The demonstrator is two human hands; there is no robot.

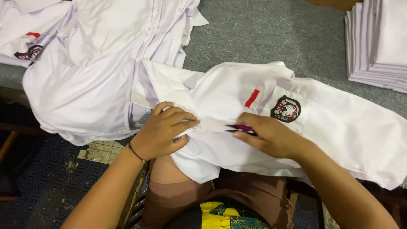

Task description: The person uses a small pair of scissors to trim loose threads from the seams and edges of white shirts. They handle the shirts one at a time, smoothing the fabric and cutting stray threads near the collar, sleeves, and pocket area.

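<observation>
Your right hand (271,135) is curled in, fingers pinched around a small purple-handled tool (241,127) with thin dark tips, could be thread snips but it's too hidden to say for sure. The tips point left, right at the fabric. Your left hand (163,129) has its fingers pressed together and bent, bunching and pinning down a fold of the white shirt (322,123) just beside those tips. There's a thin dark band on that wrist.

The shirt's smooth, thin cotton-looking stuff, draped over your lap and the table edge, with a red-and-white strip (253,98) and a round dark embroidered badge (286,109) on the chest pocket. Up left is a rumpled heap of more white shirts (85,68), and far right a neat folded stack (377,42), all on a grey felt-like tabletop (263,34) littered with thread scraps.
</observation>
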